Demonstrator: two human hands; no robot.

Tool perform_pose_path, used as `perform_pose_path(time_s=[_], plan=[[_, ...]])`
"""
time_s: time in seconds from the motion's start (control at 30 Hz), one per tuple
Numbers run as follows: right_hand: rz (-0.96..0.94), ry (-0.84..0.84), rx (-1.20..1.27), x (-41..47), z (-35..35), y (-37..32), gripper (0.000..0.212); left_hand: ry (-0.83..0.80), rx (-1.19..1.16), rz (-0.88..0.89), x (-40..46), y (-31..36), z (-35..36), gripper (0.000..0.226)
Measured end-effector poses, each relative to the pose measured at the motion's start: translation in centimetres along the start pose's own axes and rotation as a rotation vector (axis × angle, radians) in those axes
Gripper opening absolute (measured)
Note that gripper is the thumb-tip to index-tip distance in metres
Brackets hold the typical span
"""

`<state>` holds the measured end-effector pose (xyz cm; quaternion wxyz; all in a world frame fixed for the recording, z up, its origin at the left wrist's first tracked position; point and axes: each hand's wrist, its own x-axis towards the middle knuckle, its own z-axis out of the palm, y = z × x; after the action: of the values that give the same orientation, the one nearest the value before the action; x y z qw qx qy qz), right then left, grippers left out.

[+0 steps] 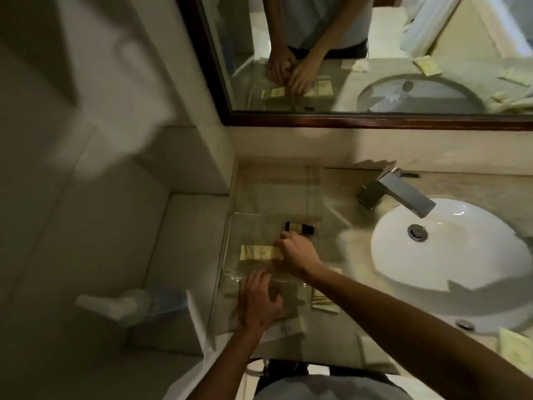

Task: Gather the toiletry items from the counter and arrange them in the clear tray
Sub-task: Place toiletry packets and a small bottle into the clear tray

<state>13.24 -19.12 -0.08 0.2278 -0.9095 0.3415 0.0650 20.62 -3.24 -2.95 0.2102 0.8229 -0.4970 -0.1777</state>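
A: Right hand [297, 252] pinches the end of a cream packet [259, 252] inside the clear tray [230, 226]; left hand [259, 301], fingers spread, braces the tray's 6 o'clock rim.

B: Lay it flat, parallel to the dark bottle [299, 227] at 12 o'clock. Keep bracing; more packets [324, 301] wait at 4 o'clock on the counter [360, 336]

A cream paper packet printed with fine gold lines [261, 252] and a small dark brown bottle with a black cap [299, 227] lie in a colourless see-through plastic tray [230, 255]. A white oval basin [450, 255] sits in the mottled beige stone counter [467, 183] under a brushed silver tap [396, 194]. A dark reddish-brown wooden frame [375, 121] borders the mirror.
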Motion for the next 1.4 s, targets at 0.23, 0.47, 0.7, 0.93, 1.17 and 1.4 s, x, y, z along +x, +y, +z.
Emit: perform_pose_path(time_s=[0.23,0.47,0.7,0.93,1.17,1.4], plan=[[-0.035,-0.141,0.091,2.1,2.9,-2.4,0.039,-0.042,0.030,-0.026,-0.4,-1.0,0.1,0.048],[-0.117,0.560,0.179,-6.0,-0.9,5.0,0.010,0.042,0.021,-0.057,3.2,-1.5,-0.4,0.039],[-0.678,-0.215,-0.401,-12.3,2.7,12.2,0.055,-0.082,0.212,-0.008,5.7,-3.3,-1.8,0.028],[-0.384,-0.238,-0.319,-11.8,0.4,13.4,0.048,-0.221,0.118,0.801,-2.2,6.3,2.0,0.017],[-0.115,-0.179,-0.168,-13.4,0.2,13.7,0.061,-0.739,0.316,0.546,-7.3,15.6,11.1,0.077],[0.069,-0.059,-0.029,-14.4,0.5,14.4,0.059,-0.402,0.134,0.645,-4.7,12.2,7.6,0.027]])
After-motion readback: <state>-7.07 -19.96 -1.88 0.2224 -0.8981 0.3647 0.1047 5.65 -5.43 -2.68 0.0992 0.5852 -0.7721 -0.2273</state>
